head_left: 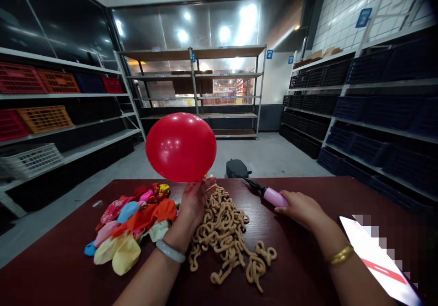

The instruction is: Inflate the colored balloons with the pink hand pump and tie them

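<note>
A round, inflated red balloon rises above the table's far edge. At its lower end, my left hand has its fingers closed around the balloon's neck. My right hand grips a pink balloon pump with a black nozzle pointing away to the left, apart from the balloon. Left of my left wrist lies a heap of limp balloons in red, orange, yellow, blue and pink. Between my hands spreads a pile of tan curled strands, whose kind I cannot make out.
The dark red table carries a lit phone-like screen at right, partly pixelated. A dark grey bag-like object sits on the floor beyond. Shelves with plastic crates line both sides, and a metal rack stands at the back.
</note>
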{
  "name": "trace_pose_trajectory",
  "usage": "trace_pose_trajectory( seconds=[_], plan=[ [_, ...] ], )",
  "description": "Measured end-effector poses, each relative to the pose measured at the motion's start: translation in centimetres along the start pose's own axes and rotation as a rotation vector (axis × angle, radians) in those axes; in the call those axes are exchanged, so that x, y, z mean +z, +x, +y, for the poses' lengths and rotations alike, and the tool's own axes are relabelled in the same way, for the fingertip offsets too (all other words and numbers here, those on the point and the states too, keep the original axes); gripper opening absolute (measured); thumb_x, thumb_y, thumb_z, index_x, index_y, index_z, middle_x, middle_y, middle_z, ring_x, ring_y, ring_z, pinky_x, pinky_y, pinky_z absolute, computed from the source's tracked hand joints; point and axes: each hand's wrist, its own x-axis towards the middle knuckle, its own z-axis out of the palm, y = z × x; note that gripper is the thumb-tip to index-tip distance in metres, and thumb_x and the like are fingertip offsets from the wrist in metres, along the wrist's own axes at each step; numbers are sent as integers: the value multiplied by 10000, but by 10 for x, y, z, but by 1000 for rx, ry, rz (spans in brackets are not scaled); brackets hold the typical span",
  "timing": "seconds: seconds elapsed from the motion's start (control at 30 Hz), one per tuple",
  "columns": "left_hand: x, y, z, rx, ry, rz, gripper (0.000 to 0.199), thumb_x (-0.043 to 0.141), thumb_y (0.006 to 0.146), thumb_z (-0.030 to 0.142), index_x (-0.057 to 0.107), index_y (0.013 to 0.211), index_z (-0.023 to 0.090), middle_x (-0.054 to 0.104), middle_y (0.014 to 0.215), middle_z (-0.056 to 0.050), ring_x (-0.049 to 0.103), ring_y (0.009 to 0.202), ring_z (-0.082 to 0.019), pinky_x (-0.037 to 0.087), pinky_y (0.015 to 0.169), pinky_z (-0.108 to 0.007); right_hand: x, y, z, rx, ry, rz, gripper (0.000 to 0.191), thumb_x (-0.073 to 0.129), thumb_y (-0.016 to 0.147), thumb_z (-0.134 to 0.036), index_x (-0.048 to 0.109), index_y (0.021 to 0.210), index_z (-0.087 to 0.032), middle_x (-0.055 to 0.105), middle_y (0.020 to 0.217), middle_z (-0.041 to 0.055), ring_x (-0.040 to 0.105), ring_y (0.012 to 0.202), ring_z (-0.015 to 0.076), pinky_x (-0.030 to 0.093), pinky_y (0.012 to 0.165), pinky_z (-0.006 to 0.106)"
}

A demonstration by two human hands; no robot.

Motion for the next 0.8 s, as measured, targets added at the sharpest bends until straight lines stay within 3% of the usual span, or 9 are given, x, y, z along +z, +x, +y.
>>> trace_pose_trajectory(
  seconds=[0.13, 0.23, 0.3, 0.33, 0.4, 0.47, 0.67, 0.8],
  plan=[
    [7, -8, -5, -80, 3, -57, 138, 703, 756, 252, 637, 749, 130, 725, 943, -133, 678, 966, -239, 503, 877, -386, -3, -1, 1, 18, -24, -1, 485, 706, 713, -507, 669, 1111, -232, 690, 1039, 131, 641, 971, 344, 454, 739, 402],
    [14, -17, -10, -163, -37, -123, 99, 698, 769, 227, 672, 767, 131, 703, 1059, -134, 654, 1009, -227, 483, 918, -391, -7, -2, -16, -54, 31, 231, 454, 677, 773, -485, 667, 1146, -225, 664, 1115, 150, 597, 1068, 340, 454, 842, 428],
    [20, -25, -15, -213, -62, -173, 85, 701, 778, 225, 696, 786, 140, 679, 1142, -130, 634, 1051, -223, 465, 953, -398, -7, -5, -38, -203, 237, 396, 299, 570, 882, -426, 681, 1091, -243, 675, 1110, 114, 593, 1079, 282, 449, 904, 403],
    [23, -29, -18, -237, -67, -196, 80, 705, 778, 225, 707, 793, 146, 669, 1172, -128, 625, 1072, -225, 456, 967, -403, -5, -7, -51, -315, 392, 416, 267, 520, 918, -409, 690, 1042, -244, 691, 1062, 90, 615, 1028, 248, 463, 900, 382],
    [30, -40, -25, -276, -61, -233, 77, 716, 773, 228, 724, 804, 158, 662, 1191, -125, 608, 1107, -239, 448, 979, -408, 1, -14, -77, -492, 654, 357, 257, 506, 931, -399, 689, 1013, -238, 703, 1009, 61, 641, 949, 211, 507, 815, 330],
    [37, -51, -33, -301, -50, -259, 88, 723, 764, 226, 737, 824, 163, 682, 1143, -124, 605, 1110, -249, 449, 972, -397, 9, -21, -98, -560, 810, 321, 244, 568, 901, -395, 678, 1044, -230, 704, 1015, 51, 647, 924, 200, 520, 756, 298],
    [51, -71, -48, -263, -70, -284, 168, 752, 694, 209, 742, 858, 178, 724, 989, -100, 619, 1039, -263, 464, 922, -391, 26, -32, -119, -419, 994, 301, 196, 605, 865, -328, 668, 731, -200, 668, 678, -3, 613, 626, 161, 478, 596, 259],
    [46, -62, -44, -328, -85, -188, 151, 758, 682, 220, 735, 823, 170, 721, 980, -85, 622, 1002, -229, 479, 887, -332, 24, -31, -117, -477, 914, 376, 153, 597, 862, -272, 680, 760, -194, 693, 740, 18, 623, 669, 166, 462, 599, 254]
  ],
)
